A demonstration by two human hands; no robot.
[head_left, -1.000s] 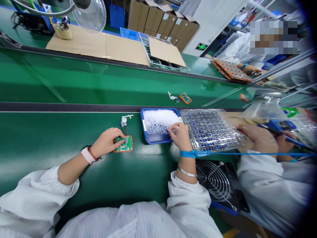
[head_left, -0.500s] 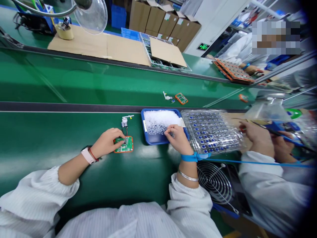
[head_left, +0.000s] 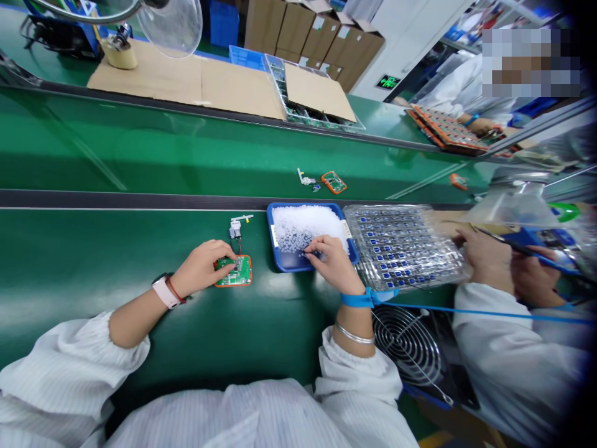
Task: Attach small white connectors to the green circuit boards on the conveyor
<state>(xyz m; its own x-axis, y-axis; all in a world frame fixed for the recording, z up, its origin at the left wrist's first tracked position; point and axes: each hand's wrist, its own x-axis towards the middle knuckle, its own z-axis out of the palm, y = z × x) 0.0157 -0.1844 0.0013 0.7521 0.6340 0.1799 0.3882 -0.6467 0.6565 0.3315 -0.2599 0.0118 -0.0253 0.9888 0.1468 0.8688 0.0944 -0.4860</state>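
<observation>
My left hand (head_left: 206, 269) rests on a green circuit board (head_left: 242, 274) with an orange rim, gripping it between thumb and fingers. Wires lead from the board up to a white connector piece (head_left: 236, 229) with a thin arm. My right hand (head_left: 333, 264) is over the front right part of a blue tray (head_left: 273, 249), its thumb and fingertips pinched together. Whatever is in that pinch is too small to make out. Small white translucent plastic pieces (head_left: 303, 221) are heaped in the tray, with fewer of them near the front.
Right of the tray lies a clear blister tray (head_left: 405, 249) with rows of blue-marked parts. A co-worker's hands (head_left: 487, 258) work beyond it. Behind, a green conveyor belt (head_left: 186, 149) carries another orange-rimmed board (head_left: 334, 182). A fan (head_left: 410, 345) sits below the bench at right.
My right hand has shifted slightly left over the blue tray, still pinched. The board and its connector on the belt have moved left. My left hand stays on its board.
</observation>
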